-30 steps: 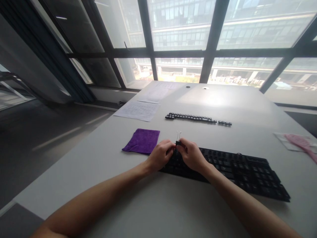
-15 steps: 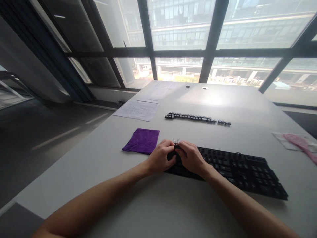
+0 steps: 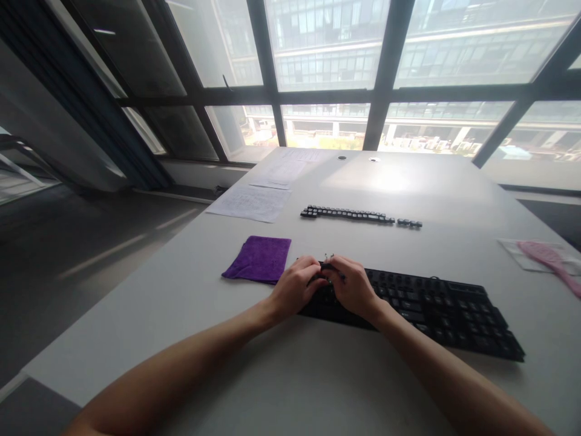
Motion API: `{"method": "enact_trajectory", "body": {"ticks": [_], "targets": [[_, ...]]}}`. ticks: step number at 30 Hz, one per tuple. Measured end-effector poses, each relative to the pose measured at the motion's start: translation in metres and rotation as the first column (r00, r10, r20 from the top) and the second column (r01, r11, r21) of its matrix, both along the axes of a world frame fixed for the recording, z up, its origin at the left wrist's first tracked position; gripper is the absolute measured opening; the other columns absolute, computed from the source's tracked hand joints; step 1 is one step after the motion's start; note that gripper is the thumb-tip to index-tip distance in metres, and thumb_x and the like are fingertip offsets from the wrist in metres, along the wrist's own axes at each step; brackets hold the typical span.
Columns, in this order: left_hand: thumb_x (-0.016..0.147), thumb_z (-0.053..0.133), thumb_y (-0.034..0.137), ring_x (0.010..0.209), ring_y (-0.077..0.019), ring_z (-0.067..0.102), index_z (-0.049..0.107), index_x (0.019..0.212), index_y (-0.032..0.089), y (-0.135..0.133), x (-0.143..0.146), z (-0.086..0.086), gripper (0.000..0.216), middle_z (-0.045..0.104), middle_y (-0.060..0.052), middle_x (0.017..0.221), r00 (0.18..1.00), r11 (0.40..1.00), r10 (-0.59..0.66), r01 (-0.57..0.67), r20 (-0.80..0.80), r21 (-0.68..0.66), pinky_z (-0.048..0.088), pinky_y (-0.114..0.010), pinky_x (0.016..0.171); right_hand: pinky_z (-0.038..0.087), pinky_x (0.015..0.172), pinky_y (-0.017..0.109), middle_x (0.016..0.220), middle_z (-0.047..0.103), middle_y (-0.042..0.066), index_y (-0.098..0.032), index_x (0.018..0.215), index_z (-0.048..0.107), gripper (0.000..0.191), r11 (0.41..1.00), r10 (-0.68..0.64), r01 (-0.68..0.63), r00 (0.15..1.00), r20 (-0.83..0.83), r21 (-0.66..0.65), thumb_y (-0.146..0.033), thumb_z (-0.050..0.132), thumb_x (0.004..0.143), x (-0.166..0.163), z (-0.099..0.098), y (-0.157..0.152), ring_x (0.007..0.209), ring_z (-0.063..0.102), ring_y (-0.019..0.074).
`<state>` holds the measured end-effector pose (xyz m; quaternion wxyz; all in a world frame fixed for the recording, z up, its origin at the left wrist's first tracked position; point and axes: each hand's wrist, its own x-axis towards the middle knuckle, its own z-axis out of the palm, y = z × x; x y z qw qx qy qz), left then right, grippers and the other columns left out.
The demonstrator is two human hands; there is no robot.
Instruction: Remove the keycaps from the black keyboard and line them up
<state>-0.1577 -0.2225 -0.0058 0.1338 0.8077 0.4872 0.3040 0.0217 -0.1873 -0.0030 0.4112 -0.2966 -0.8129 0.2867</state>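
A black keyboard (image 3: 422,306) lies slightly slanted across the desk. Above its left end, my left hand (image 3: 295,283) and my right hand (image 3: 353,286) meet, fingers closed in a pinch. Between them is a small dark tool with thin metal wire ends pointing up, which looks like a keycap puller (image 3: 327,264). My fingers cover most of it, and whether a keycap sits in it is hidden. Beyond the keyboard, loose black keycaps (image 3: 347,214) stand in a long row, with a shorter group (image 3: 409,223) at its right end.
A folded purple cloth (image 3: 259,257) lies left of the keyboard. Printed papers (image 3: 249,203) are spread along the desk's left edge. On the right, a pink long-handled item (image 3: 542,254) rests on a clear plastic bag. Windows (image 3: 327,48) rise behind the desk (image 3: 181,339).
My hands stay together over the keyboard's left end. The fingers and the small tool between them have shifted slightly; the wire ends now lean more to the right. The view has moved a little.
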Motion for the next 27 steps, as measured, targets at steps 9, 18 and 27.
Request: {"method": "enact_trajectory", "body": {"ticks": [9, 18, 27], "targets": [[0.099, 0.052, 0.033, 0.091, -0.0192, 0.058, 0.061, 0.097, 0.020, -0.004, 0.001, 0.004, 0.016, 0.062, -0.005, 0.094, 0.996, 1.000, -0.010, 0.011, 0.087, -0.014, 0.047, -0.032, 0.083, 0.039, 0.066, 0.027, 0.073, 0.057, 0.002, -0.021, 0.076, 0.052, 0.018, 0.997, -0.070, 0.069, 0.997, -0.037, -0.038, -0.023, 0.048, 0.094, 0.000, 0.004, -0.001, 0.068, 0.051, 0.0164], [0.092, 0.064, 0.041, 0.092, -0.0205, 0.065, 0.050, 0.121, 0.022, -0.003, -0.004, -0.003, 0.038, 0.068, -0.005, 0.099, 0.986, 0.996, 0.025, -0.038, 0.163, 0.077, 0.052, -0.035, 0.084, 0.036, 0.062, 0.026, 0.074, 0.063, 0.001, -0.022, 0.084, 0.049, 0.015, 0.984, -0.125, 0.131, 0.991, 0.054, -0.124, -0.026, 0.043, 0.097, -0.003, 0.004, 0.002, 0.064, 0.054, 0.0168], [0.099, 0.049, 0.023, 0.099, -0.0225, 0.061, 0.061, 0.116, 0.020, -0.005, 0.002, 0.012, 0.021, 0.066, -0.010, 0.105, 0.990, 0.977, -0.062, 0.087, -0.130, 0.194, 0.052, -0.039, 0.089, 0.034, 0.057, 0.025, 0.064, 0.057, -0.003, -0.023, 0.081, 0.043, 0.015, 0.971, -0.156, 0.152, 0.988, -0.007, -0.184, -0.027, 0.044, 0.095, -0.004, 0.004, 0.007, 0.056, 0.050, 0.0150]]}}
